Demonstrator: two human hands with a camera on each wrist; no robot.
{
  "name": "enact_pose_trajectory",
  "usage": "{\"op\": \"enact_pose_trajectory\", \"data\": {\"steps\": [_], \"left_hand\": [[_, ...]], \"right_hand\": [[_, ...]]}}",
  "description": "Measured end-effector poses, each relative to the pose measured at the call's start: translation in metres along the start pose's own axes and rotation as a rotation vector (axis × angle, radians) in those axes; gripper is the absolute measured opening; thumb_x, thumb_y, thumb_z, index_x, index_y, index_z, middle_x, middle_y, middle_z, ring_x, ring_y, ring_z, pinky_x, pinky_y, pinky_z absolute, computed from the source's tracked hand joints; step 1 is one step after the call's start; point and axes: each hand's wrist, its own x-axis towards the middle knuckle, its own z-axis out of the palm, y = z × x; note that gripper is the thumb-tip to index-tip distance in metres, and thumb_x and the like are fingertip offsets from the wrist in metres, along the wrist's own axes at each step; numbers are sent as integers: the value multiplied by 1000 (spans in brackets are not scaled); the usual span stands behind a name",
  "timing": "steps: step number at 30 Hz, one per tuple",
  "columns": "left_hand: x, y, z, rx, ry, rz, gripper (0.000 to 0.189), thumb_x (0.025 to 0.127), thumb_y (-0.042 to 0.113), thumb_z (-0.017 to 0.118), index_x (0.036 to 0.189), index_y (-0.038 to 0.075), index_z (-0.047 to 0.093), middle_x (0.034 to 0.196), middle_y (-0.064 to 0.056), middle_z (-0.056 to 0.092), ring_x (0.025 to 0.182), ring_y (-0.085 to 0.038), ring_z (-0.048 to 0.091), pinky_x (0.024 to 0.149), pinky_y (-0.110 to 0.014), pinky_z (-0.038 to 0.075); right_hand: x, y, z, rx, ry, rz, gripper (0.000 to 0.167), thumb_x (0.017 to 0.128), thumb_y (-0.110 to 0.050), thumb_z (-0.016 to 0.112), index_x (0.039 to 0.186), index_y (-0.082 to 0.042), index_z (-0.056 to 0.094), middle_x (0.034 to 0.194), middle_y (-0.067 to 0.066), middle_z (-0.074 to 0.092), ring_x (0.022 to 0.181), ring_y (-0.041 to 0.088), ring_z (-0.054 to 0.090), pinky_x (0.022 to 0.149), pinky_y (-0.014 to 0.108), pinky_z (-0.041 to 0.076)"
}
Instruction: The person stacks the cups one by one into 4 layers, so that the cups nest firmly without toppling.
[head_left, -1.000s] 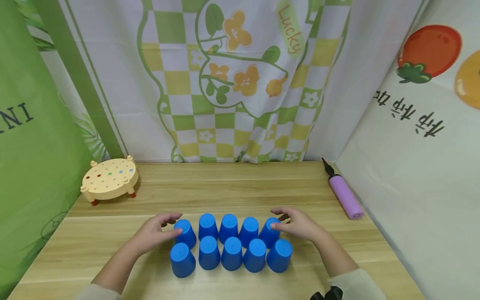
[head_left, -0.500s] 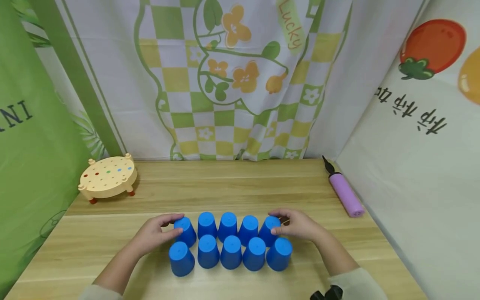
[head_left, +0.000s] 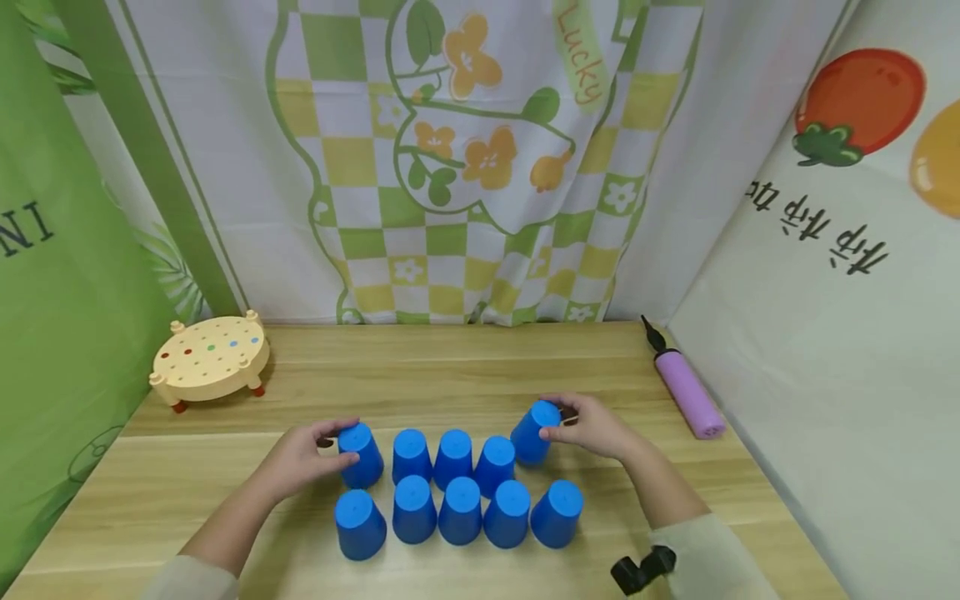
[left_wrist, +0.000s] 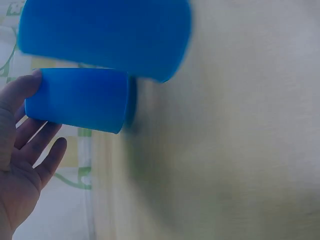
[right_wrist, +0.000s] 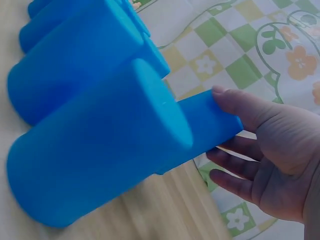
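Note:
Several blue cups stand upside down in two rows on the wooden table. My left hand (head_left: 300,460) pinches the left end cup (head_left: 362,460) of the back row near its top, thumb on the near side; the left wrist view shows this cup (left_wrist: 80,100) between thumb and fingers. At the right end, my right hand (head_left: 597,429) grips another back-row cup (head_left: 531,439), set farther back than its neighbours. In the right wrist view, that cup (right_wrist: 207,125) is partly hidden behind a front-row cup (right_wrist: 100,150). Whether either held cup touches the table is unclear.
A round cream pegboard stand (head_left: 210,358) with short legs stands at the back left of the table (head_left: 450,367). On the right lies a purple hand pump (head_left: 688,392) with a black nozzle. Patterned cloth (head_left: 480,250) hangs behind the table.
My fingers have closed on both end cups of the back row. The right one has moved backward, away from the row; the left one has shifted slightly left and back.

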Motion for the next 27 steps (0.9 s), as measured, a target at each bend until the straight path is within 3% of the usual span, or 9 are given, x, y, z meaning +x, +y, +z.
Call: {"op": "enact_pose_trajectory", "data": {"steps": [5,9,13,20,27], "left_hand": [[31,7,-8,19,37,-5,62,90,38,69,141,5,51,137,-22,57,121,-44,56,96,-54,52],[62,19,1,-6,30,32,63,91,31,70,142,2,48,138,-22,56,124,-42,55,98,-52,51],[85,32,12,7,-17,47,60,90,29,71,140,2,51,135,-19,59,123,-37,57,100,-50,50],[106,47,24,73,-97,29,53,89,22,73,136,4,56,129,-16,63,118,-34,60,95,-48,53],[116,53,38,58,-101,0,51,89,21,73,134,5,57,127,-15,64,117,-31,60,99,-47,51]], "right_hand": [[24,-12,1,-3,53,60,61,88,-33,73,140,-7,53,132,16,61,117,33,60,92,44,55],[46,-27,11,-41,62,72,60,88,-31,73,140,-8,53,133,14,61,118,32,60,94,44,54],[66,-40,22,-77,35,64,59,88,-29,74,140,-8,53,135,14,60,121,32,59,97,44,53],[85,-50,36,-106,-32,59,62,88,-30,73,142,-10,51,139,12,57,123,31,58,96,42,53],[96,-57,47,-95,-36,91,64,90,-32,72,145,-10,47,141,12,55,126,31,55,100,45,50]]}}
